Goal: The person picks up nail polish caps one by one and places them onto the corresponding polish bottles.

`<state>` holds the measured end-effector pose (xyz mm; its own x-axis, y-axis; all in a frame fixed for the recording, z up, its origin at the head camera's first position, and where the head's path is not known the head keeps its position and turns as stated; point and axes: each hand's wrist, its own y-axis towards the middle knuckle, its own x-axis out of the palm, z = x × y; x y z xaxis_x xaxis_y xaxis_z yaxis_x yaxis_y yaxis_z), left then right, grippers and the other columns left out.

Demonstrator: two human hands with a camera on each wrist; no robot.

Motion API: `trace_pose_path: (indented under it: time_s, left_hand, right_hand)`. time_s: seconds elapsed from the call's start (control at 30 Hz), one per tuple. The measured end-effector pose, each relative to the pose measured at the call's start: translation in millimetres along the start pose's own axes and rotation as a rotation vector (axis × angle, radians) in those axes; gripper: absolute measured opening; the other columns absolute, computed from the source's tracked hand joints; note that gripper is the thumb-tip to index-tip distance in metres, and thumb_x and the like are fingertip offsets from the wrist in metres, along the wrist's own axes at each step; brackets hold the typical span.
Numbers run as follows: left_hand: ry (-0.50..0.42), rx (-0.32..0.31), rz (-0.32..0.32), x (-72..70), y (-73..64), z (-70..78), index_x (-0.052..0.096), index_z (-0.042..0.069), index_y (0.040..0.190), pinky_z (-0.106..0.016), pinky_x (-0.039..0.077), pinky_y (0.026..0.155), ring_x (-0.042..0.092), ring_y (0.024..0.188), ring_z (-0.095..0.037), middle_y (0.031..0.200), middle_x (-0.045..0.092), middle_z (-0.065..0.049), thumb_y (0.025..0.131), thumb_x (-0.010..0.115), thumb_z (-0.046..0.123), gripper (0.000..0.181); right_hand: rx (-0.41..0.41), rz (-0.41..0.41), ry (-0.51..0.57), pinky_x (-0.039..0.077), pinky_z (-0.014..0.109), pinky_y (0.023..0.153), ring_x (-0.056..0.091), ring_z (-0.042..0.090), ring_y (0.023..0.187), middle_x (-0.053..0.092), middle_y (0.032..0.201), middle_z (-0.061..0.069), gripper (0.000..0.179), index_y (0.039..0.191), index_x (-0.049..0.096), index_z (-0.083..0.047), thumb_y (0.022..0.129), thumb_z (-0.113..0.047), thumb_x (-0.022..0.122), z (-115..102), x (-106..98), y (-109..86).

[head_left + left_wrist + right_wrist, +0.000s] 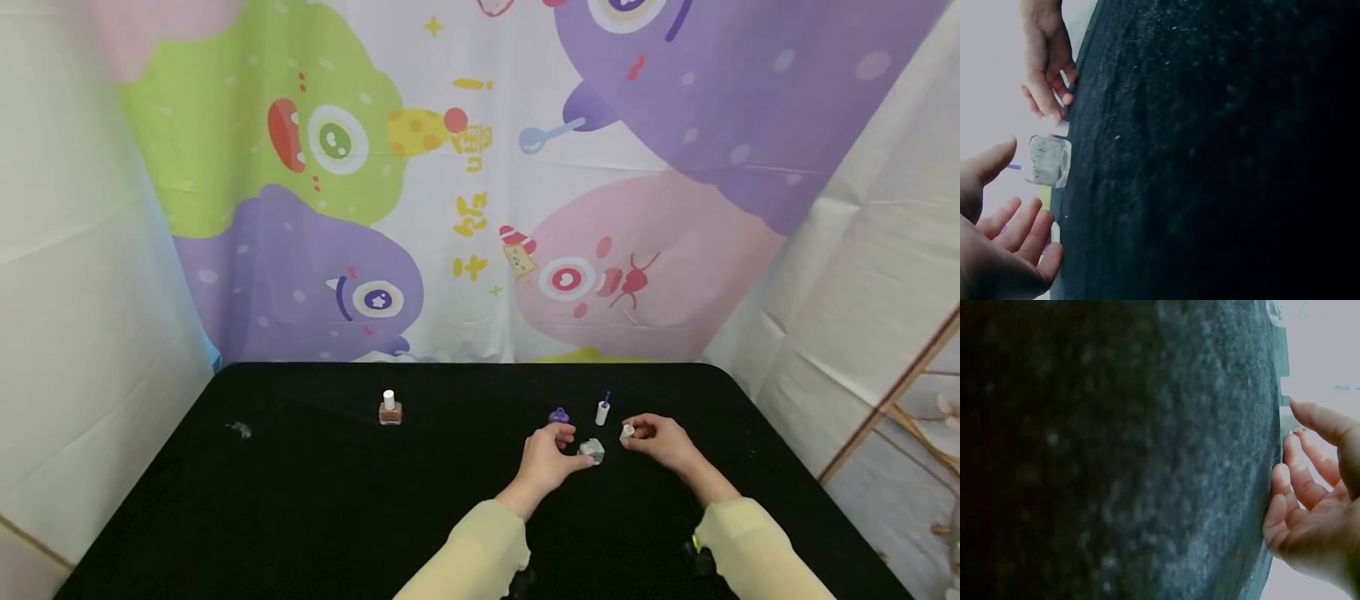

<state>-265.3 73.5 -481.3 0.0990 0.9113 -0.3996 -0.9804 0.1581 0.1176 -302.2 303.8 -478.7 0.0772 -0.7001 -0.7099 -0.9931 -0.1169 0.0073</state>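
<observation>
My right hand pinches a small white cap between thumb and forefinger, low over the black tabletop. In the left wrist view that white cap shows just under the fingertips. My left hand has its fingers relaxed and spread, the thumb tip right at a clear, square nail polish bottle with silvery contents. Beyond the left fingers stands an uncapped purple nail polish bottle, partly hidden by them. A white cap with a purple brush stands brush-up between the hands.
A capped pinkish-brown nail polish bottle stands farther left on the black tabletop. A pale smudge marks the cloth at left. A cartoon-printed curtain hangs behind the table, with white cloth at both sides.
</observation>
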Motion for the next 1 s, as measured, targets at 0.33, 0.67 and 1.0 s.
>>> trace_pose_path:
  time_s: [0.33, 0.67, 1.0]
  left_hand:
    - [0.013, -0.019, -0.007, 11.2, 4.9, -5.5, 0.067, 0.006, 0.104, -0.031, 0.048, 0.079, 0.060, 0.090, -0.020, 0.096, 0.069, -0.005, 0.073, 0.081, 0.018, 0.036]
    - [0.047, -0.004, 0.072, 15.5, 6.9, -7.5, 0.072, 0.011, 0.093, -0.029, 0.042, 0.077, 0.060, 0.083, -0.015, 0.086, 0.072, 0.002, 0.071, 0.083, 0.017, 0.025]
    - [0.062, -0.017, 0.069, 19.0, 7.8, -7.1, 0.073, 0.013, 0.087, -0.029, 0.045, 0.074, 0.060, 0.081, -0.014, 0.082, 0.071, 0.004, 0.071, 0.082, 0.013, 0.019]
  right_hand:
    - [-0.077, -0.049, 0.029, 0.043, 0.024, 0.063, 0.052, 0.013, 0.073, 0.060, 0.087, 0.006, 0.031, 0.110, 0.064, 0.000, 0.084, -0.016, 0.070, 16, -6, 7.8]
    - [-0.100, -0.108, 0.013, 0.044, 0.025, 0.067, 0.052, 0.014, 0.079, 0.060, 0.093, 0.005, 0.031, 0.110, 0.065, -0.005, 0.085, -0.023, 0.070, 24, -13, 13.0]
    - [-0.133, -0.112, -0.024, 0.043, 0.026, 0.066, 0.052, 0.015, 0.077, 0.061, 0.091, 0.006, 0.028, 0.106, 0.067, -0.007, 0.084, -0.023, 0.071, 25, -14, 13.6]
